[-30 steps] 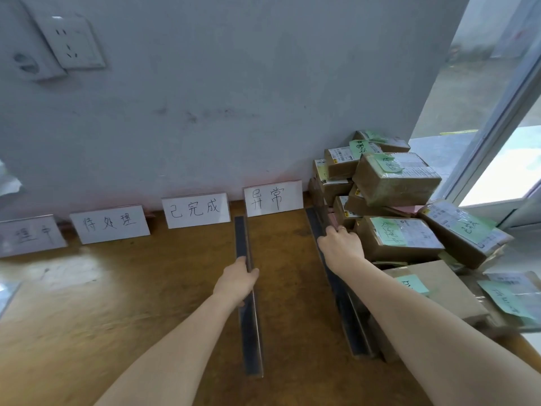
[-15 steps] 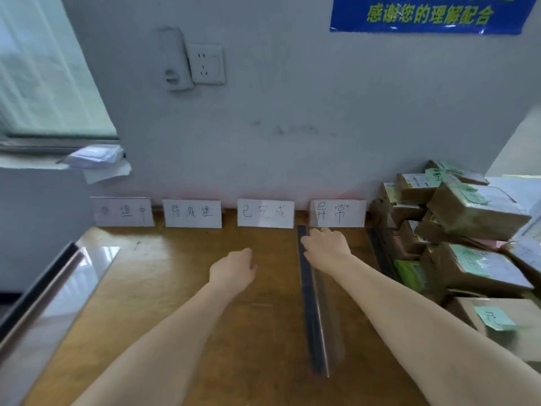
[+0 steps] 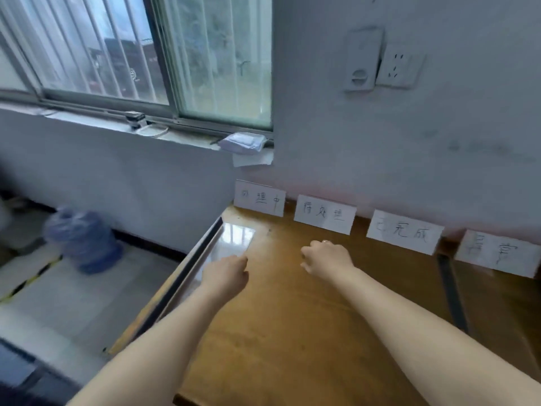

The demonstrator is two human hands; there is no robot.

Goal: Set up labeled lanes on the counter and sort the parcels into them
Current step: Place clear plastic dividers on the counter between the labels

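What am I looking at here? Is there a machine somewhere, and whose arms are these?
There is no machine. A person does the work, and the one picture comes from a wide-angle camera worn on their head, looking forward and down, so the two bare arms are the person's own. The left hand and right hand are over a wooden counter, fingers curled, holding nothing. Four handwritten paper labels stand against the wall, from the leftmost label to the rightmost label; they name the sorting lanes. A dark strip lies on the counter between the last two labels, like a divider. An edge strip runs along the counter's left side. No parcels show in this view.
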